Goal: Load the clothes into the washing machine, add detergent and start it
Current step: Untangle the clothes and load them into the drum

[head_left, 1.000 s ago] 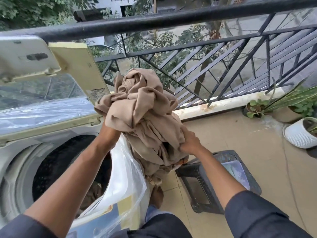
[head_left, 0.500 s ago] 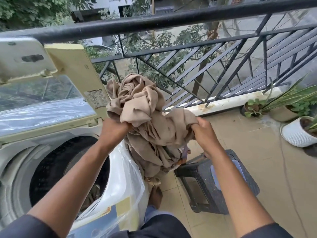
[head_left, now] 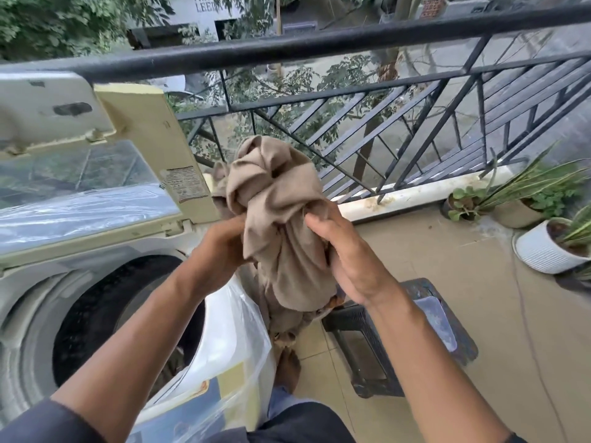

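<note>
Two hands on one bundle, that's what I've got on the head cam, my only view. Left hand (head_left: 224, 247) has its fingers curled into the side of the beige cloth bundle (head_left: 275, 219), gripping it from the washer side. Right hand (head_left: 345, 257) is clamped on the other side, thumb pressed into the fabric up top and fingers wrapped round the back where I can't see the tips. So both are gripping tight, nothing loose.

Bundle itself is bunched up and twisted, held up in the air just to the right of the washing machine (head_left: 38, 302), with its tail hanging down past the machine's front corner. It's not over the drum opening (head_left: 96, 318), more beside it. Lid (head_left: 150, 145) is standing open behind the bundle, and there's clear plastic wrap (head_left: 236, 330) over the machine's front.

Dark plastic stool (head_left: 399, 353) sits on the tiled floor under my right forearm. Black railing (head_left: 351, 39) runs across the top, potted plants (head_left: 543, 238) off to the right.
</note>
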Available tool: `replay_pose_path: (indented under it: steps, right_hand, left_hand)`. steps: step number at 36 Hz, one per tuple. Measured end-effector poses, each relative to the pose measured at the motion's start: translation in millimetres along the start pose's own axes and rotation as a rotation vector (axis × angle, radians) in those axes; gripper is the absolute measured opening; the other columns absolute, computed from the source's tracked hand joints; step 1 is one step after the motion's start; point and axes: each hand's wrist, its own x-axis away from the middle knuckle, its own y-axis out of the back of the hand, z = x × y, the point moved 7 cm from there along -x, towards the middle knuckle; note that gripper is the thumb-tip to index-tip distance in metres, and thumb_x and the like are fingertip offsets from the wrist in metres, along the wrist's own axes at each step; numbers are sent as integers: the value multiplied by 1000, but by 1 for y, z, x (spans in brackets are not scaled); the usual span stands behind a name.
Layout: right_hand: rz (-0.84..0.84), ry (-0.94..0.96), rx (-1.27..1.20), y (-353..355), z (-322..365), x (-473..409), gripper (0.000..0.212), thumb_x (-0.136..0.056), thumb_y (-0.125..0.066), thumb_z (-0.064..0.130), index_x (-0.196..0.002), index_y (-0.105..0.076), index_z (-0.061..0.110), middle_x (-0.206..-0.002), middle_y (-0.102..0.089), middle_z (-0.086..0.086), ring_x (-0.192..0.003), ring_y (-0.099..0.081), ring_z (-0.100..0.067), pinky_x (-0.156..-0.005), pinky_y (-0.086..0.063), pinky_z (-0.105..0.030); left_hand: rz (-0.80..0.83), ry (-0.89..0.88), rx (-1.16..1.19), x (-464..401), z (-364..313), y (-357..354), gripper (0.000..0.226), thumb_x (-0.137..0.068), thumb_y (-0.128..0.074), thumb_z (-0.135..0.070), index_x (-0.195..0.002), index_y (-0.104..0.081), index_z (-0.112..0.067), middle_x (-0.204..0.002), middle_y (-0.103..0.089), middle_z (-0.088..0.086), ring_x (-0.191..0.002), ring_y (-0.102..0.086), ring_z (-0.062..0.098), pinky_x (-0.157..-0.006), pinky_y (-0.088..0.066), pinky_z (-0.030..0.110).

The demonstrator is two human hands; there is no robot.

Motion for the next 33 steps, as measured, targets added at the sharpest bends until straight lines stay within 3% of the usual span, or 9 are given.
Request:
replay_pose_path:
  steps: [2, 4, 8, 12, 17, 19, 23, 27, 33]
  right_hand:
    - [16, -11, -20, -4, -4, -4, 44, -107, -51, 21, -150, -48, 13, -155, -51, -15, -145, -50, -23, -122, -37, -44]
    - [69, -57, -59, -15, -9, -6, 49, -112, -45, 28, -158, -38, 12, -158, -49, -15, -149, -44, -28, -127, -29, -51]
    - [139, -122, 2, -33, -18, -7, 67, -109, -39, 54, -161, -36, 12, -163, -44, -8, -154, -38, -22, -129, -22, -50]
    - [138, -134, -59, -23, -16, -5, 71, -108, -26, 54, -160, -35, 6, -162, -45, -11, -153, -39, -22, -129, -26, -45]
    - [-65, -111, 4, 36, -22, -12, 44, -109, -44, 39, -125, -71, 9, -125, -74, -12, -119, -70, -25, -103, -56, -52]
    - [-246, -117, 180, 76, -46, -20, 21, -106, -59, 17, -122, -72, 15, -118, -76, -12, -106, -73, -26, -99, -57, -56]
    - [-215, -285, 753, 120, -105, -41, 84, -86, -62, -8, -151, -43, 42, -132, -60, 5, -115, -63, -21, -100, -55, -47]
    - [39, -510, 1212, 131, -182, -58, 103, -84, -74, 18, -161, -11, 45, -154, -38, -23, -127, -54, -47, -98, -51, -49]
    - [186, -667, 1358, 114, -229, -54, 80, -101, -60, 38, -165, -13, 28, -167, -14, -14, -152, -20, -46, -120, -32, -57]
  left_hand:
    - [111, 57, -54, 2, 3, -2, 63, -82, -76, -61, -135, -71, -27, -131, -72, 5, -121, -68, 26, -101, -59, 52]
    - [98, 75, -129, 2, 4, -4, 113, -65, -85, -75, -156, -46, -20, -138, -69, 4, -125, -67, 25, -98, -61, 50]
    - [29, -70, -270, 0, 0, -19, 65, -82, -89, -19, -141, -63, -12, -133, -74, 5, -128, -69, 21, -110, -55, 43]
    - [-214, -118, -246, -3, 6, 8, 56, -76, -93, -11, -129, -72, -13, -125, -78, 4, -122, -72, 20, -109, -56, 45]
    - [-477, -64, -302, -4, 9, 36, 37, -86, -82, 4, -99, -66, -27, -89, -70, -9, -80, -70, -1, -58, -51, 8]
    - [-539, -45, -271, -3, 7, 40, 33, -90, -78, 4, -102, -64, -23, -88, -63, -11, -61, -65, -13, -51, -46, 6]
    - [-497, 10, -164, -4, -1, 41, 59, -64, -93, -17, -116, -66, -15, -99, -69, -10, -77, -68, -7, -64, -51, 14]
    - [-451, -8, -106, -7, -7, 45, 73, -31, -79, -36, -102, -66, -23, -94, -77, -14, -86, -72, 1, -75, -56, 21]
    - [-353, -53, -17, -3, -24, 35, 74, -44, -73, -29, -116, -63, -13, -97, -76, -6, -83, -74, 1, -80, -57, 25]
